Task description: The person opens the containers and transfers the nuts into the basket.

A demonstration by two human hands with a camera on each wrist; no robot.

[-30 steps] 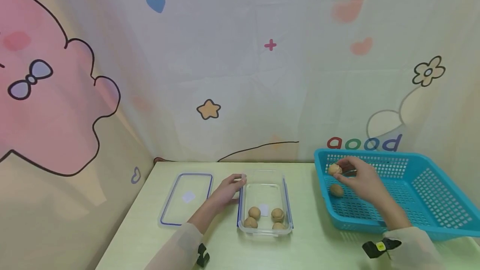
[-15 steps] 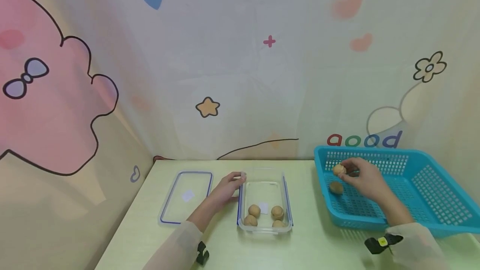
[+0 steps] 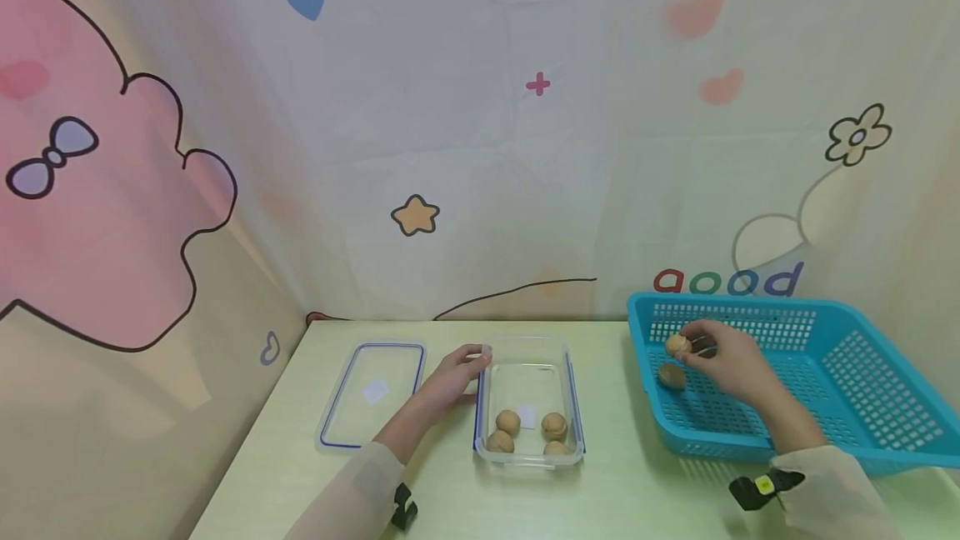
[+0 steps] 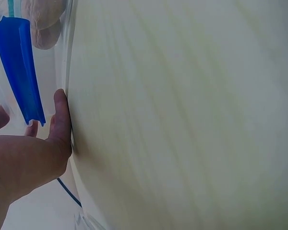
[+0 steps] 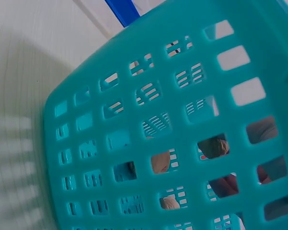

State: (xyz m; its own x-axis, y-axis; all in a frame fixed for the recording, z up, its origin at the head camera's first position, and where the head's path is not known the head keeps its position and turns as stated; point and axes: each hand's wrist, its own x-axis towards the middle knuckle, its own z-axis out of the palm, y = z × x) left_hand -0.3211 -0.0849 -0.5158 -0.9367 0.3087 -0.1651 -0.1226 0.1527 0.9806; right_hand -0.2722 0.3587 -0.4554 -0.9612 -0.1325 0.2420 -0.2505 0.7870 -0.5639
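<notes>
Your right hand (image 3: 723, 358) pinches a walnut (image 3: 677, 346) inside the blue basket (image 3: 806, 377) — clear container (image 3: 517, 390) off left, long axis away from you, your left hand (image 3: 448, 380) touching its side (gripping? can't tell).

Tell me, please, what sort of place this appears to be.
Probably a staged indoor tabletop workspace: a pale table stands before a cartoon-print backdrop, with a blue basket holding a walnut on it.
</notes>
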